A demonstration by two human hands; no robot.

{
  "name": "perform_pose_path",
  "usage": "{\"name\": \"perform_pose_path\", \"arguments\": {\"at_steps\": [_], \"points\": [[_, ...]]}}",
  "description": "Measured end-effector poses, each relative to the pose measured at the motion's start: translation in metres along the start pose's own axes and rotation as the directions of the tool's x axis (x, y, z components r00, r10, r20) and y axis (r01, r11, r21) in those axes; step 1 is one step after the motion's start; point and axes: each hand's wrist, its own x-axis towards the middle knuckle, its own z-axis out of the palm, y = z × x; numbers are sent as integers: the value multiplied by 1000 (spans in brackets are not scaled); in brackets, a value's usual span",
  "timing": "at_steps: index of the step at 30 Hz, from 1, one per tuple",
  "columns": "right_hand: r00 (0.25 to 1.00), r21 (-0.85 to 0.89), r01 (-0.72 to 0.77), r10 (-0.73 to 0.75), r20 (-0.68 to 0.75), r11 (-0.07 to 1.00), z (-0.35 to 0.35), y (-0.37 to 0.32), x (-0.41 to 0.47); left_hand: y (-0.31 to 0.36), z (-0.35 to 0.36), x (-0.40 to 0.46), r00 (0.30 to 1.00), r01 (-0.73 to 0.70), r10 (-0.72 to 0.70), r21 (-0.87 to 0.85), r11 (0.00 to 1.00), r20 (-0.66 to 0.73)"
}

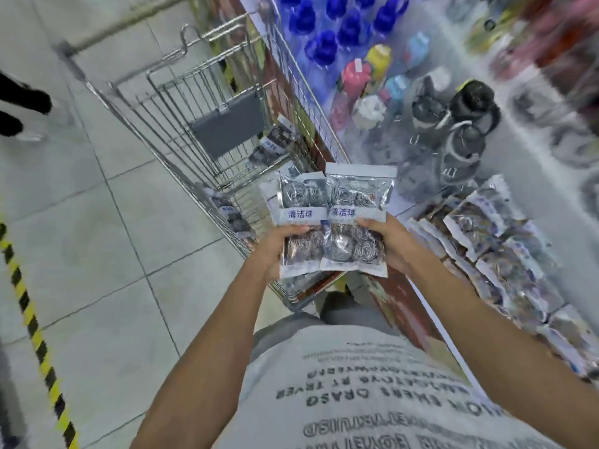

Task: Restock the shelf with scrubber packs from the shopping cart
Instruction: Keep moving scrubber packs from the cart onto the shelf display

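My left hand [270, 251] grips the lower part of a clear scrubber pack [299, 202] with steel-wool balls and a blue label. A second, matching pack [358, 194] is gripped by my right hand [393, 244]; the two packs overlap side by side above the near end of the wire shopping cart [181, 102]. More packs [270, 145] lie in the cart along its right side, and another pack [230, 215] leans at its left wall. Stocked scrubber packs [486, 241] lie in rows on the shelf at the right.
The white shelf [518, 137] also carries black kettles [466, 124], blue bottles [327, 30] and coloured containers [363, 72]. A red shelf edge [405, 299] runs beside the cart. Yellow-black floor tape [29, 319] lies at the left, and another person's legs [19, 108] are at the far left.
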Motion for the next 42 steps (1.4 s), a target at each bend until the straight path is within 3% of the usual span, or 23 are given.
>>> {"name": "perform_pose_path", "arguments": {"at_steps": [3,7,11,15,22,26,36,42], "points": [[999,95,-42,45,-31,995,-19,19,-54,-14,19,-16,999,16,-19,106,994,26],[991,220,27,4,-137,975,-50,44,-111,-34,52,-31,998,-9,-6,229,973,68],[963,370,85,19,-270,925,-88,80,-159,-59,99,-41,972,-87,25,260,962,233],[924,473,159,38,-380,866,-127,120,-210,-92,152,-53,945,-178,43,397,900,326],[856,572,237,110,-506,785,-194,203,-302,-180,229,-84,913,-47,-149,461,886,380],[844,638,248,161,-511,729,-228,258,-346,-238,262,-109,909,-35,-183,508,861,374],[757,683,366,225,-614,632,-292,314,-399,-303,332,-119,919,-126,-136,600,790,371],[724,574,342,181,-666,744,-330,301,-375,-294,383,-90,920,-215,-74,656,724,384]]}}
